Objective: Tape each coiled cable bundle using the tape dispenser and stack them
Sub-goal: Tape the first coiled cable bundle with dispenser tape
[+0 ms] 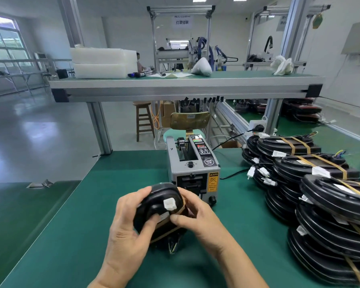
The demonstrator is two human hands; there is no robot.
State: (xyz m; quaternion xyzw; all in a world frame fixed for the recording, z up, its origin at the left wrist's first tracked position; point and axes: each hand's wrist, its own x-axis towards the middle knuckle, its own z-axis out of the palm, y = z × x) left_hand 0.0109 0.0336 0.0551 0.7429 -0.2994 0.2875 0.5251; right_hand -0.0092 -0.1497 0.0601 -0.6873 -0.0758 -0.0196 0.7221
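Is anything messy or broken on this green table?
Nothing looks broken or spilled. The only untidy bit is the pile of taped cable bundles on the right: they lean against each other in a slanted row, not a straight stack. The bundle being held looks fine.

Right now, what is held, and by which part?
A coiled cable bundle: left hand grips its left side, right hand pinches its taped right edge.
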